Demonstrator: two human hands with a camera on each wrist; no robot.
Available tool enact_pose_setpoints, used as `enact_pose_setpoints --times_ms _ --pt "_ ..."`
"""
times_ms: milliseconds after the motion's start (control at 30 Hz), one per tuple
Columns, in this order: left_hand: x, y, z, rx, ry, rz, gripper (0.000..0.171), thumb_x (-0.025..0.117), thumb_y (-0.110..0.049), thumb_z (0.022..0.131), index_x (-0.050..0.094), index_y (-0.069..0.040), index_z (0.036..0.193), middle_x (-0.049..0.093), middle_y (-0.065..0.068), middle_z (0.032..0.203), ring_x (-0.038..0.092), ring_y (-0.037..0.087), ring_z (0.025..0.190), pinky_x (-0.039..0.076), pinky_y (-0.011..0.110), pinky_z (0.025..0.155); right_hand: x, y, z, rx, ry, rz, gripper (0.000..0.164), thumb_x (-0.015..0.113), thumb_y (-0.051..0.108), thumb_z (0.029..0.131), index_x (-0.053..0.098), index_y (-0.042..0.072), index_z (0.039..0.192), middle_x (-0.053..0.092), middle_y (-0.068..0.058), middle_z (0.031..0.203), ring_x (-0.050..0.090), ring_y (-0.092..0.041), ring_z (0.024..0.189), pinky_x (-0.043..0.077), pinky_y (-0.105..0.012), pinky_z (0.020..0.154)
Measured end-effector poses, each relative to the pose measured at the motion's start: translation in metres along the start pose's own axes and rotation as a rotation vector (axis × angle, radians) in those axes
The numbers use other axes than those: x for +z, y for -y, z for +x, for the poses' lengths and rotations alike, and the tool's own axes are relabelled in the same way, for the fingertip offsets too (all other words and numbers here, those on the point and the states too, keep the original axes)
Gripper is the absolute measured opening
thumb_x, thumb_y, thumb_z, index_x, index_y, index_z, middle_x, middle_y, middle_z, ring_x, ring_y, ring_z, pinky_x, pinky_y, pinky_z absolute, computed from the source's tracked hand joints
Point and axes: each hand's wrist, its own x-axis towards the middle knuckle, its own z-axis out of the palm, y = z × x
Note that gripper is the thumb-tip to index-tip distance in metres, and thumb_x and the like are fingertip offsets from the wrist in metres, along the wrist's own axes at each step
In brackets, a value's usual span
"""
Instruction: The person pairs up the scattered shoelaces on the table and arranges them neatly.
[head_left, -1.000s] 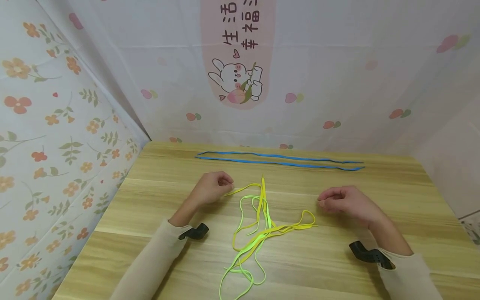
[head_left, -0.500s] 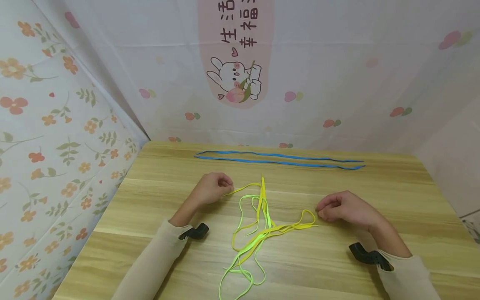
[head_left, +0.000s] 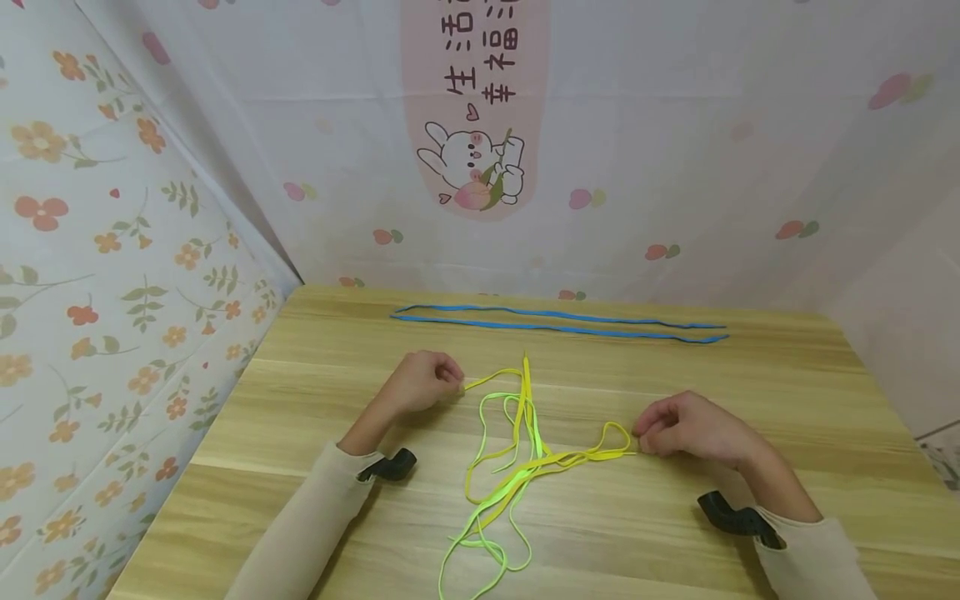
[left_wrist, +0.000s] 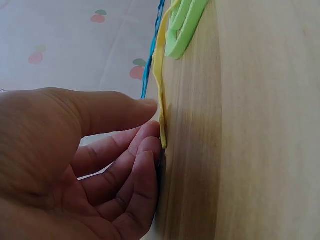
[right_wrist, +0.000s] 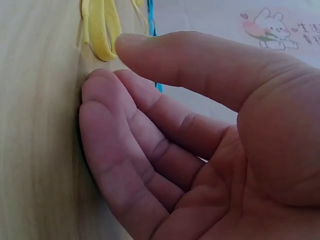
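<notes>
A yellow shoelace (head_left: 527, 379) lies loosely tangled with a bright green shoelace (head_left: 517, 479) in the middle of the wooden table. My left hand (head_left: 422, 382) is at the yellow lace's left end. In the left wrist view that lace end (left_wrist: 163, 135) lies right at my fingertips, with thumb and index finger slightly apart. My right hand (head_left: 693, 427) is beside the yellow lace's right-hand loop (head_left: 617, 433), low over the table. Its fingers are loosely curled, and the right wrist view shows a gap between thumb and fingers, with the yellow loop (right_wrist: 102, 35) just beyond them.
Behind the tangle a blue shoelace (head_left: 555, 327) is laid out lengthwise in two nearly parallel strands near the table's back edge. A printed cloth (head_left: 637, 150) hangs behind the wooden table (head_left: 300, 333), and a flowered cloth (head_left: 112, 292) hangs on the left.
My right hand has come down and slightly nearer to the yellow loop's end. The left hand has barely shifted at its lace end, and the laces lie as before.
</notes>
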Motion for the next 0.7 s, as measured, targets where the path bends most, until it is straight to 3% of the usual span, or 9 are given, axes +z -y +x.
enact_pose_setpoints --times_ms 333,700 --pt "0.003 0.0 0.0 0.009 0.004 0.09 0.009 0.086 -0.011 0.093 0.077 -0.012 0.092 0.07 -0.004 0.083 0.063 0.013 0.079 0.052 0.031 0.075 0.016 0.01 0.002 -0.055 -0.028 -0.171 0.017 0.088 0.007 0.085 0.079 0.003 0.1 0.068 0.001 0.084 0.057 -0.014 0.075 0.049 -0.026 0.067" --pt "0.003 -0.002 0.0 0.052 0.023 0.202 0.01 0.079 -0.013 0.095 0.078 -0.013 0.085 0.067 -0.007 0.077 0.058 0.012 0.072 0.05 0.03 0.071 0.024 0.014 0.003 -0.08 -0.035 -0.279 0.012 0.084 0.003 0.089 0.077 0.012 0.087 0.062 0.006 0.077 0.051 -0.011 0.069 0.043 -0.026 0.061"
